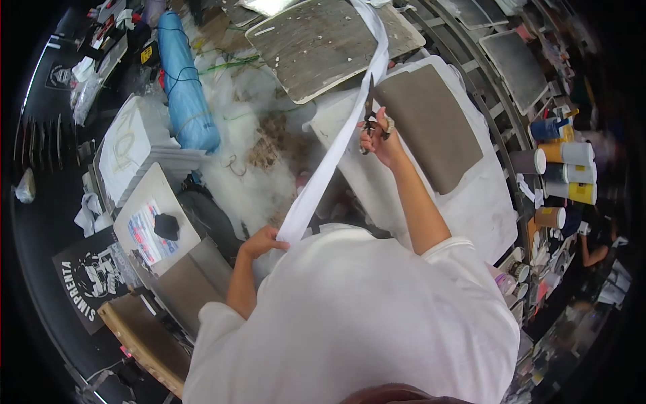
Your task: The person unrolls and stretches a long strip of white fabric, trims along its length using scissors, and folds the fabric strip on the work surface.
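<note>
A long white fabric strip [330, 161] runs from the top of the view down toward my body. My left hand [264, 242] is closed on its lower end, the thumb and fingers pinching the cloth. My right hand [381, 139] grips a pair of dark scissors [369, 116], fingers in the handle loops. The blades point away from me, close beside the strip's right edge; I cannot tell if they touch it. The strip's far end passes over a grey board [323, 40] and leaves the view at the top.
Right of the strip lies a white-covered board with a grey panel [431, 121]. A blue wrapped roll [185, 81] and a stack of white sheets [134, 151] stand left. Tubs [577, 153] line the right side. Another person's arm [595, 254] shows at far right.
</note>
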The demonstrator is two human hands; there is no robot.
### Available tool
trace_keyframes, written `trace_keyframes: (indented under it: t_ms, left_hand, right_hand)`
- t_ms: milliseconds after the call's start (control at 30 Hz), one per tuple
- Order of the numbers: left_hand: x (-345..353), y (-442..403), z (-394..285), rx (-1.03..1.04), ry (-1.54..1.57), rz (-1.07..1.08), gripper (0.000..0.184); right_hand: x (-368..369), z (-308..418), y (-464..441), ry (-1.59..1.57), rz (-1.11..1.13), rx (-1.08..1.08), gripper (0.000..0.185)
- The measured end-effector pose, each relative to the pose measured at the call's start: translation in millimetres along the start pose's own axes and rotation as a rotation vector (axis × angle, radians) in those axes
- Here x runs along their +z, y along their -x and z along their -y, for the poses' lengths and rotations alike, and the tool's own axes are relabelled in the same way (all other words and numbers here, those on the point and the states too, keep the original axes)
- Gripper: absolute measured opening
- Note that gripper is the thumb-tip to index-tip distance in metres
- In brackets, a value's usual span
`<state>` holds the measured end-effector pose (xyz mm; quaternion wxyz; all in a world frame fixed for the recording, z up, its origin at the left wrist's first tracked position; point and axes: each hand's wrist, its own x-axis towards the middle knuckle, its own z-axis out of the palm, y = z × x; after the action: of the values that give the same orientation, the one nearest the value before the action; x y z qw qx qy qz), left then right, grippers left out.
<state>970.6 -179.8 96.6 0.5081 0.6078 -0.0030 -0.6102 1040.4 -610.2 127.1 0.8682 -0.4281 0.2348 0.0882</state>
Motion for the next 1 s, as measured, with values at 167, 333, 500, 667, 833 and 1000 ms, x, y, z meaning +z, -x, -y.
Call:
trace_keyframes:
  t_ms: [167, 333, 500, 667, 833, 1000]
  left_hand:
    - [-3, 4, 20, -0.054, -0.121, -0.073, 0.028]
    - [-6, 11, 32, -0.103, 0.017, -0.156, 0.032]
    - [-22, 4, 57, -0.121, 0.034, -0.203, 0.032]
    - [-26, 10, 65, -0.194, -0.024, -0.317, 0.027]
    - [-33, 12, 97, -0.212, 0.062, -0.349, 0.027]
    - [-35, 5, 113, -0.205, 0.125, -0.397, 0.029]
  right_hand:
    - [25, -23, 8, -0.117, -0.085, -0.025, 0.086]
    - [30, -35, 19, -0.127, -0.133, -0.016, 0.088]
    - [32, -29, 20, -0.115, -0.123, -0.044, 0.085]
    - [33, -36, 13, -0.046, -0.163, -0.139, 0.077]
    - [36, -14, 15, -0.136, -0.128, -0.126, 0.068]
    - [40, -11, -2, -0.023, -0.13, -0.142, 0.07]
